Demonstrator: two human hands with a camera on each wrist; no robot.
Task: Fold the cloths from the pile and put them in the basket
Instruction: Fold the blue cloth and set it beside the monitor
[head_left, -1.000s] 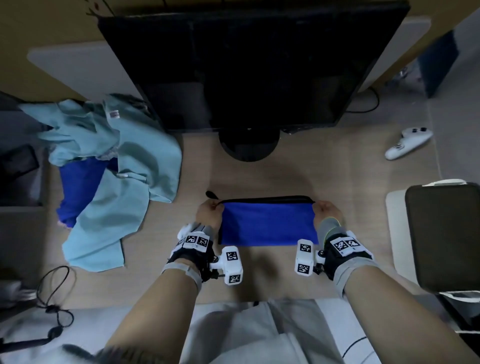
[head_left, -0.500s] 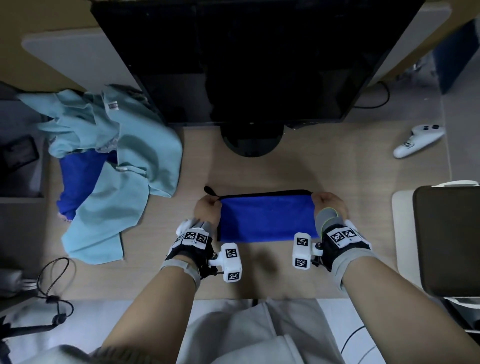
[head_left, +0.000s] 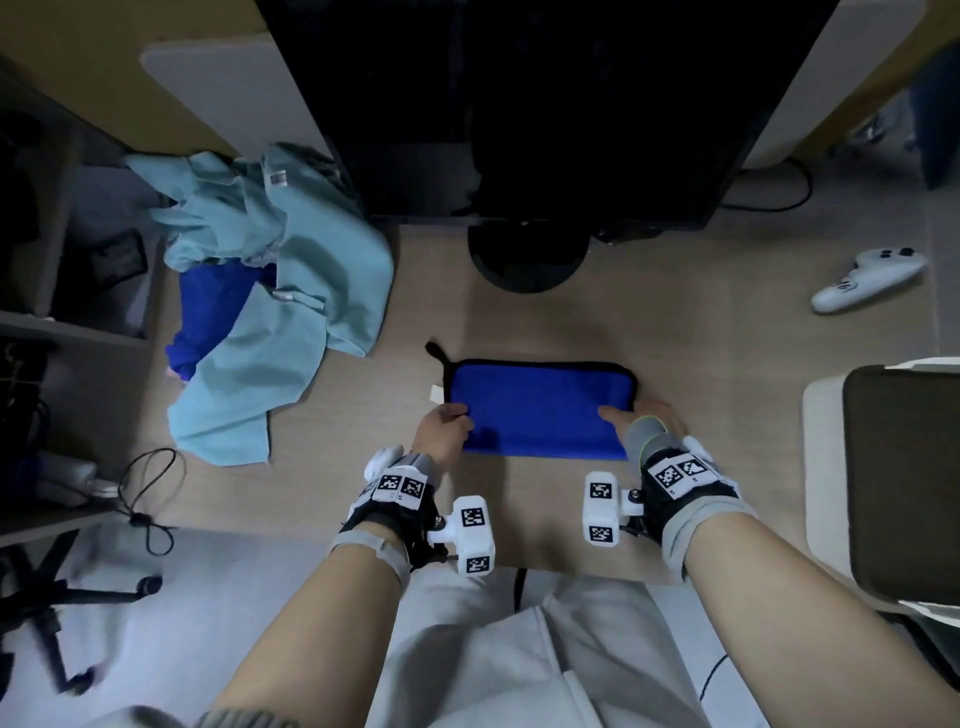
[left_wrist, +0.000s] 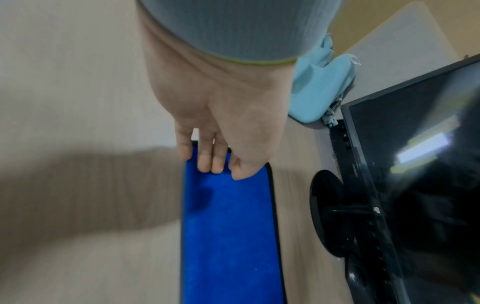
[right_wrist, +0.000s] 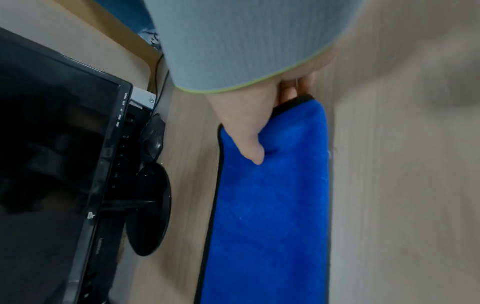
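Note:
A blue cloth (head_left: 535, 410) with black trim lies folded into a long strip on the desk in front of the monitor. My left hand (head_left: 441, 431) is at its left end; in the left wrist view the fingertips (left_wrist: 207, 164) and thumb rest on top of the cloth (left_wrist: 228, 236). My right hand (head_left: 639, 415) pinches the right end, with the thumb (right_wrist: 254, 152) on top of the cloth (right_wrist: 270, 216) and the fingers under the raised corner. The pile (head_left: 291, 312) of light-blue and blue cloths lies at the left. The basket (head_left: 821, 457), white with a dark inside, stands at the right.
A black monitor (head_left: 545, 104) and its round foot (head_left: 527, 260) stand just behind the cloth. A white controller (head_left: 867, 280) lies at the far right. Shelves with cables are left of the desk. Bare desk lies between the cloth and the near edge.
Both hands have slid from the cloth's far corners toward its near edge. The cloth stays folded in the same place.

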